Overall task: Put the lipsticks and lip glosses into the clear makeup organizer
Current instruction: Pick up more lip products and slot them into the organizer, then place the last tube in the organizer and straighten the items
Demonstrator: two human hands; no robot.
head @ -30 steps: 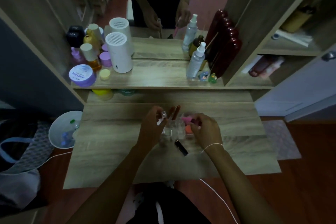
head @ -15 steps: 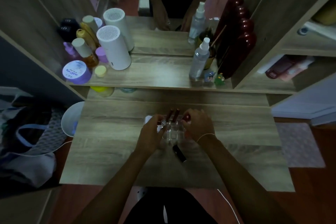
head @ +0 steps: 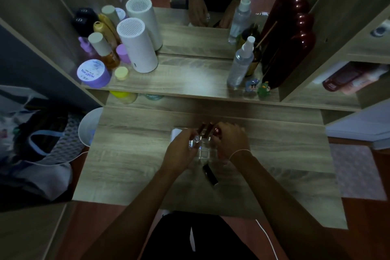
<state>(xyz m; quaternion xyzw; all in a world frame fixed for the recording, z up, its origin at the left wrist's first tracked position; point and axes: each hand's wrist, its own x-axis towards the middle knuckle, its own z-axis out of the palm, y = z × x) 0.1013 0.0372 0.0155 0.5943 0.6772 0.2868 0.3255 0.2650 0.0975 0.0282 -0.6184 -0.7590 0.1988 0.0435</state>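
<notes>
The clear makeup organizer (head: 204, 151) stands on the wooden desk (head: 130, 154) between my two hands. Two dark red lip glosses (head: 205, 127) stand upright in its far slots. My left hand (head: 181, 150) grips the organizer's left side, with a clear-capped tube (head: 196, 139) by its fingers. My right hand (head: 231, 143) is closed on a dark red lipstick (head: 217, 131) over the organizer's right side. A black lipstick (head: 210, 174) lies flat on the desk just in front of the organizer. A white object (head: 175, 133) peeks out behind my left hand.
A raised shelf (head: 190, 82) behind holds a white cylinder (head: 137, 46), a purple jar (head: 92, 74), bottles, a spray bottle (head: 240, 63) and small figurines (head: 258, 87). A white bin (head: 88, 126) sits left of the desk. A mirror backs the shelf.
The pink item my right hand held a second ago is gone from view; the hand now holds a dark red lipstick at the organizer. My head view shifted slightly closer.
</notes>
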